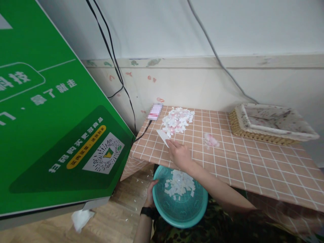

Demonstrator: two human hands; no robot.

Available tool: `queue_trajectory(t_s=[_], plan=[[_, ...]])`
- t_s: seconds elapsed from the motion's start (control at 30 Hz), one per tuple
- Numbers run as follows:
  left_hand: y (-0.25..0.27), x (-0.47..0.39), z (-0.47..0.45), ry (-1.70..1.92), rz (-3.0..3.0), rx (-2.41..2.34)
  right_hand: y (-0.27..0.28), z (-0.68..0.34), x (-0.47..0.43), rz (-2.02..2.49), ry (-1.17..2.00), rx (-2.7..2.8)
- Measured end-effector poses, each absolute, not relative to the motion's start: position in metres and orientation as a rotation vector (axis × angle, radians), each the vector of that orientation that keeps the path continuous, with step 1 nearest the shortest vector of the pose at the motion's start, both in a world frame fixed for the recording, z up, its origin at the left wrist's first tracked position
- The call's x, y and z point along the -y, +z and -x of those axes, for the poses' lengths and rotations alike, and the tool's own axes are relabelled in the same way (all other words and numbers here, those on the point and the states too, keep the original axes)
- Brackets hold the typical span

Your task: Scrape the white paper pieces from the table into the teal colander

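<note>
My right hand (180,155) reaches over the table, its fingers pinching a flat white scraper-like piece (163,136) near the tabletop. Just beyond that piece lies a loose pile of small white and pinkish paper scraps (178,118). Below the table's front edge, my left hand (151,191) grips the left rim of a round teal plastic basket (180,220). More white scraps (180,185) lie inside the basket, mostly toward its far side. My left thumb shows on the rim; the other fingers are largely hidden.
A small pink-and-white clump (210,140) sits on the checked tablecloth (222,162). Farther right stands a cloth-lined wicker basket (268,135). A phone-like thing (155,111) with a cable lies at the back left. A green printed cabinet (63,135) borders the left side.
</note>
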State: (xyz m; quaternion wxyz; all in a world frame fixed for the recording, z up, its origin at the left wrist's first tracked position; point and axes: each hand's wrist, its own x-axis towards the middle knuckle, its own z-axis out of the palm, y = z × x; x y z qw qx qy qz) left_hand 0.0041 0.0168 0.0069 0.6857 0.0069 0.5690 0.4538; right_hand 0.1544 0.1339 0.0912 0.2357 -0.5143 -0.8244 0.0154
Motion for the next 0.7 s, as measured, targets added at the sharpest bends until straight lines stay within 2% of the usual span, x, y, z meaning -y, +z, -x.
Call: queue_trajectory(t_s=[0.2,0.7], plan=[[0.010,-0.012,-0.005,0.988,-0.008,-1.220,0.094,-0.171,-0.134,1.456,0.362,2.007],[0.006,-0.011,-0.003,0.952,0.009,-1.197,0.098,-0.183,-0.139,1.483,0.563,1.832]])
